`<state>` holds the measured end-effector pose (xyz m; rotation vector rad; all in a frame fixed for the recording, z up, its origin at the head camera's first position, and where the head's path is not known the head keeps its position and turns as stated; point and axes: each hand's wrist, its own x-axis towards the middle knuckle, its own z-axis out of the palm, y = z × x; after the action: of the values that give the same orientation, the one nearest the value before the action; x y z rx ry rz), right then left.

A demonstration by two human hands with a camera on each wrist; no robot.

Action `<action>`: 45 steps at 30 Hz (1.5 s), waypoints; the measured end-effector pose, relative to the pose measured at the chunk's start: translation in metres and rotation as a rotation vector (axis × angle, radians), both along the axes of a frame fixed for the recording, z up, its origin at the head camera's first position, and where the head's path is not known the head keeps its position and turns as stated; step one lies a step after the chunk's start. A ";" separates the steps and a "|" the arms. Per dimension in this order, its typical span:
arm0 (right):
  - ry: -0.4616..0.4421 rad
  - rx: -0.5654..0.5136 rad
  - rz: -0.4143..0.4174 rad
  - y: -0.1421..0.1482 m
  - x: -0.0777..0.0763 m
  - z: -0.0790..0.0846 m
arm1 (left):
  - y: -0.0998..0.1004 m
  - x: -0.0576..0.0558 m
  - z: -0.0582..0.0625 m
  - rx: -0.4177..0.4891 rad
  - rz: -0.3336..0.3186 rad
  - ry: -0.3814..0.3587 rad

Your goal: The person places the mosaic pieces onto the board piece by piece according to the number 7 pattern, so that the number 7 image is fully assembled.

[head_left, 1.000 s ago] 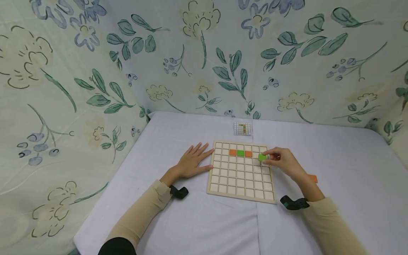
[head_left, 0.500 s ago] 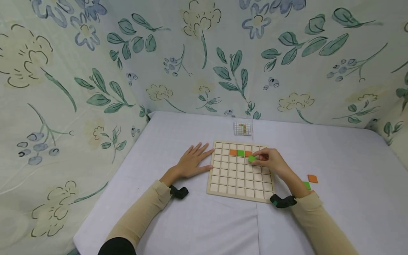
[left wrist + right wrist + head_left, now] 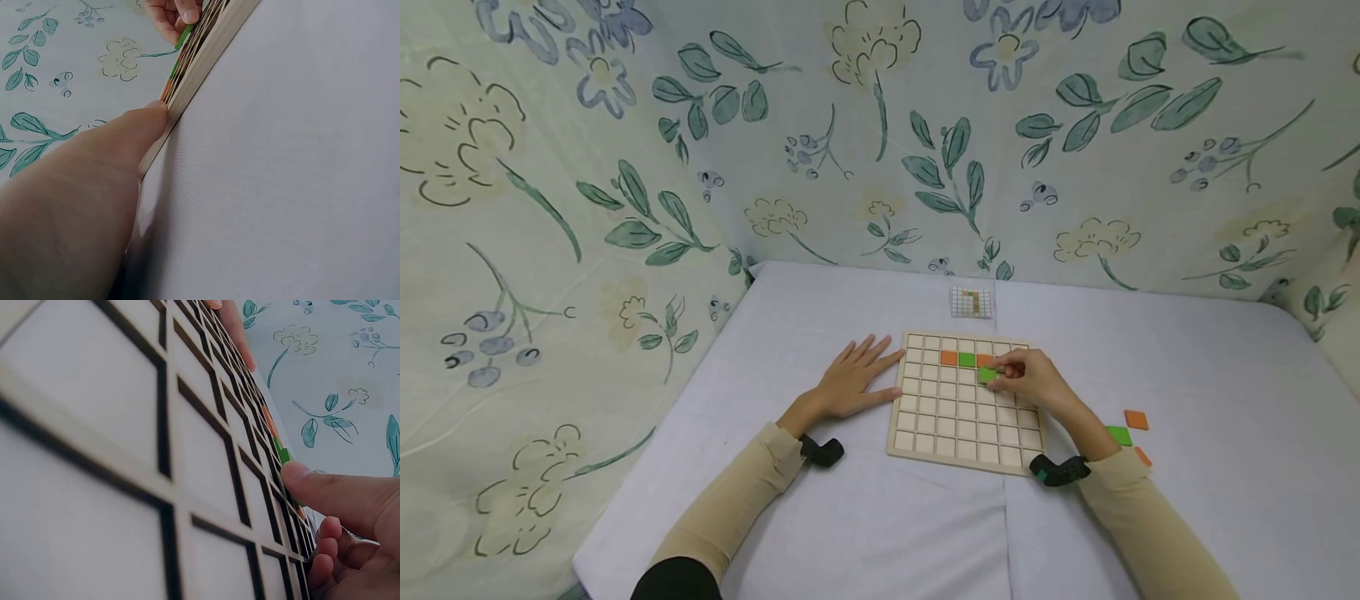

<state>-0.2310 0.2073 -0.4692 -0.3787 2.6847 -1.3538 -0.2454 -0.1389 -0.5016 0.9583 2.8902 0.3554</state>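
- Green tile (image 3: 987, 377) at wooden grid board (image 3: 947, 429), just near side of the row's right orange tile; right hand (image 3: 1036, 379) pinching it.
- Left hand (image 3: 853, 385): fingers spread, thumb touching board's left edge.
- Tile row (image 3: 967, 360) on board: orange, green, orange.
- Three loose tiles (image 3: 1119, 436) right of board.
- Pattern card (image 3: 970, 302) on far side.
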 end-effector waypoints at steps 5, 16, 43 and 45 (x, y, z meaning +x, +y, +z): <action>0.000 0.011 -0.004 -0.001 -0.001 0.000 | 0.000 -0.001 0.001 0.001 -0.005 0.012; -0.033 0.020 -0.026 -0.002 -0.001 0.001 | 0.001 -0.001 0.000 0.002 -0.002 0.006; -0.038 -0.034 -0.029 0.015 0.007 0.016 | 0.000 0.000 0.002 -0.004 -0.002 -0.006; -0.028 -0.039 -0.033 0.020 0.010 0.021 | 0.000 0.000 0.002 -0.003 0.000 -0.006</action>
<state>-0.2210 0.2274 -0.4486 -0.3184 2.6569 -1.4110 -0.2450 -0.1387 -0.4998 0.9556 2.8843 0.3525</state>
